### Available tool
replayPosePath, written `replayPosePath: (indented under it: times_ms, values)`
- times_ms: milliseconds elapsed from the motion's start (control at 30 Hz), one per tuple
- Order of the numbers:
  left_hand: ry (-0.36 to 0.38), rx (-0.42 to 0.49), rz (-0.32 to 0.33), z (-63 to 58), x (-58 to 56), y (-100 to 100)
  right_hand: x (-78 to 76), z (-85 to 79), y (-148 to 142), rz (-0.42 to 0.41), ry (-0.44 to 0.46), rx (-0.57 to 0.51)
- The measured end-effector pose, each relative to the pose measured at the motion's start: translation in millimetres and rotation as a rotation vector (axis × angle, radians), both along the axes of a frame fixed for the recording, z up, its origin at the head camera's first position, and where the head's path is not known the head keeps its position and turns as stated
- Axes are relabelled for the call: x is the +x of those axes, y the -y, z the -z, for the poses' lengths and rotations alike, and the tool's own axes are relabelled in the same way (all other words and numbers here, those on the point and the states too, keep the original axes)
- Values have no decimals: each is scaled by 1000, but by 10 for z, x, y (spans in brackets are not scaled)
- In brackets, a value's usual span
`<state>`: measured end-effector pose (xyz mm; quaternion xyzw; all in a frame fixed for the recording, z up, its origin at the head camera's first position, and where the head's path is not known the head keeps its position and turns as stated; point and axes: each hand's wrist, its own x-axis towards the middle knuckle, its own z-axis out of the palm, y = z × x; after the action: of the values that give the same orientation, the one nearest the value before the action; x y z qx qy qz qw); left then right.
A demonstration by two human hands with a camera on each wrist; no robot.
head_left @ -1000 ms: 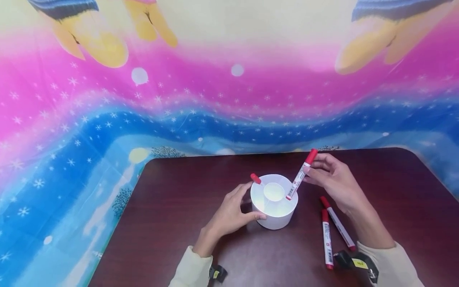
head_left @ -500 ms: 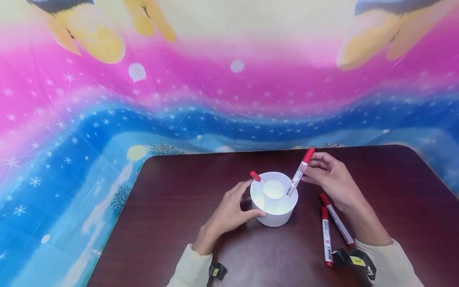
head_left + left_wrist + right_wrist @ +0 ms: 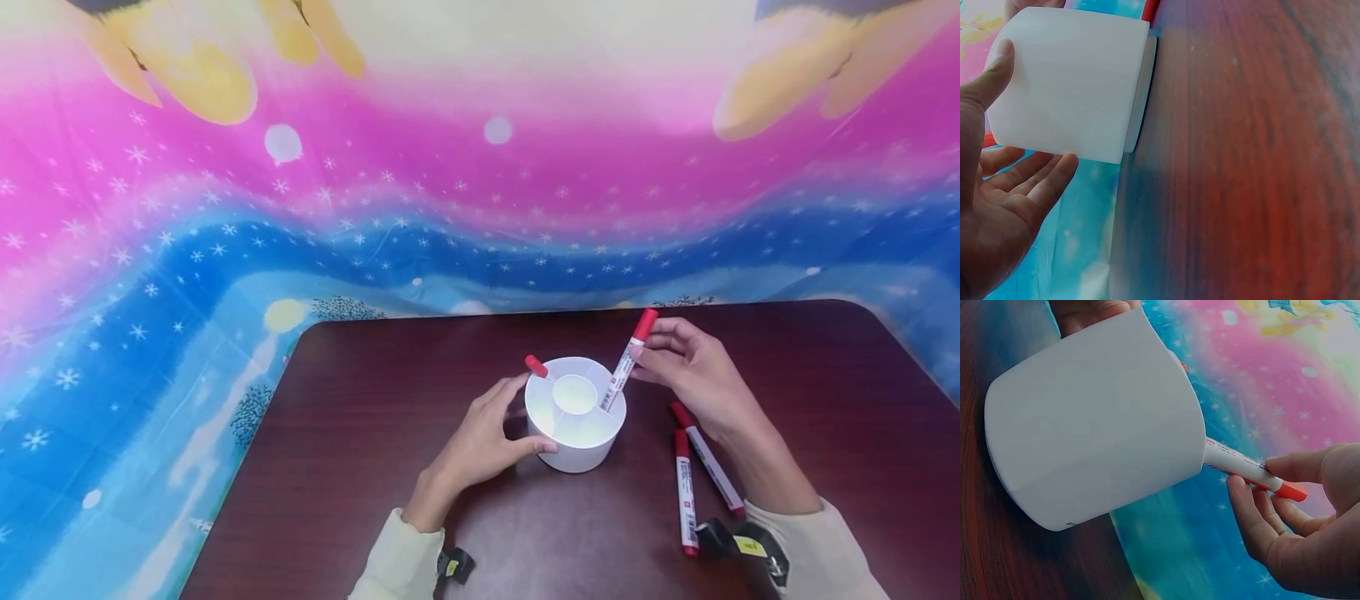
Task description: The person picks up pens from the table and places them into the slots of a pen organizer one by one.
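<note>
A round white divided pen holder (image 3: 576, 457) stands on the table, with a small round cup in its middle and compartments around it. My left hand (image 3: 480, 442) grips its left side, thumb at the near rim and fingers around the far side. My right hand (image 3: 701, 379) pinches a red-capped marker (image 3: 628, 363) between thumb and fingers. That marker leans to the right, cap up; its lower end is inside a right-hand compartment, as the right wrist view (image 3: 1238, 461) also shows past the rim. Another marker's red cap (image 3: 536, 366) pokes out at the back left of the holder.
Two more red-capped markers (image 3: 686, 500) (image 3: 712, 468) lie on the dark wooden table (image 3: 352, 417), below my right hand and near its wrist strap. Behind the table hangs a colourful cloth (image 3: 420, 192) with snowflakes.
The marker in my right hand has dropped slightly into the compartment, and its red lower tip is no longer visible. My left hand keeps its hold on the holder. The head view has shifted a little.
</note>
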<state>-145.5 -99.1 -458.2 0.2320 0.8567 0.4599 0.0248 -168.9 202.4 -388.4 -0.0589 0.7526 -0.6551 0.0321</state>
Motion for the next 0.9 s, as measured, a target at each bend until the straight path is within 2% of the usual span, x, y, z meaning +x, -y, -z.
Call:
replayPosePath:
  times_ms: [167, 433, 900]
  values:
    - [-2, 8, 2, -4, -4, -4, -7, 8, 10, -2, 6, 3]
    - [13, 5, -2, 2, 8, -4, 0, 40, 57, -6, 8, 66]
    - [42, 3, -14, -3, 12, -7, 4, 68, 108, -4, -27, 77]
